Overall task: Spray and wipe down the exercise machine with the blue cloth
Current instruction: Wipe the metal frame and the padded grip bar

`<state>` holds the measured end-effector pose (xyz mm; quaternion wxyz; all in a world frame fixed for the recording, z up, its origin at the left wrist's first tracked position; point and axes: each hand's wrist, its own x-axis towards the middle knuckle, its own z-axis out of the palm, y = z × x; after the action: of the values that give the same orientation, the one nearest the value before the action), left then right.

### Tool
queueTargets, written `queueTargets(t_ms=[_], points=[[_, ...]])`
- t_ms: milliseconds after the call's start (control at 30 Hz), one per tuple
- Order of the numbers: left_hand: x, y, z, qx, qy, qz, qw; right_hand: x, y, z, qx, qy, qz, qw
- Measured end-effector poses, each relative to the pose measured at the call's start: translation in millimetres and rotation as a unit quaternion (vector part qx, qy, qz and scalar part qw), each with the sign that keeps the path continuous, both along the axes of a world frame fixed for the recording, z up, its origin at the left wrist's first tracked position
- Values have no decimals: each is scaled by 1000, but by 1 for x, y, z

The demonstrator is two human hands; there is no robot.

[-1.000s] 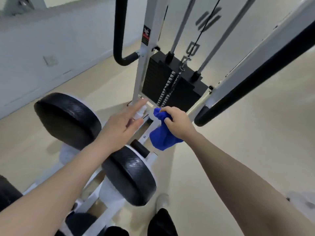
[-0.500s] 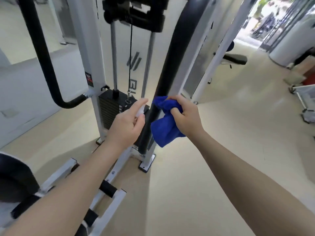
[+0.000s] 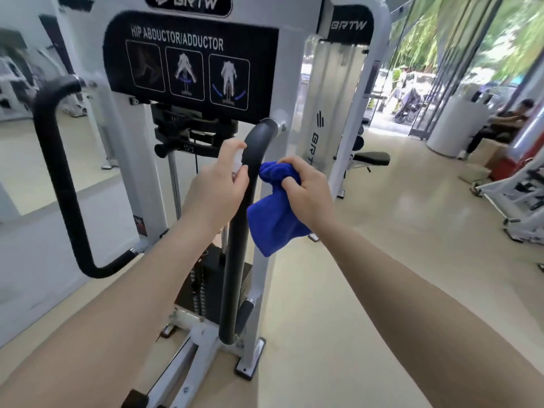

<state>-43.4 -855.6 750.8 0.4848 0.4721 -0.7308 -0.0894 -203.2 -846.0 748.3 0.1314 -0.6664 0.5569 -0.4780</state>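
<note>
A white hip abductor/adductor machine (image 3: 132,160) stands in front of me, with a black instruction panel on top and a black weight stack low down. Its right black padded handle bar (image 3: 235,260) runs up between my hands. My left hand (image 3: 217,192) is closed around a small white spray bottle (image 3: 238,163), index finger on top, just left of the bar. My right hand (image 3: 306,192) grips a bunched blue cloth (image 3: 273,222) immediately right of the bar; the cloth hangs below my fist.
A second black curved handle (image 3: 61,184) sits at the left. Another white machine frame (image 3: 344,113) and a black bench (image 3: 371,159) stand behind on the right. A person sits at far right (image 3: 500,125). More equipment (image 3: 527,195) lines the right edge on the beige floor.
My view has swung up from the black pads and weight stack to the upper panel. Both hands rose along the right handle bar, keeping the bottle and the cloth.
</note>
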Motion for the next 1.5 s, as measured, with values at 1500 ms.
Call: queueTargets(t_ms=[1500], points=[[56, -29, -58, 98, 136, -144, 975, 66, -23, -64, -241, 471, -177, 830]])
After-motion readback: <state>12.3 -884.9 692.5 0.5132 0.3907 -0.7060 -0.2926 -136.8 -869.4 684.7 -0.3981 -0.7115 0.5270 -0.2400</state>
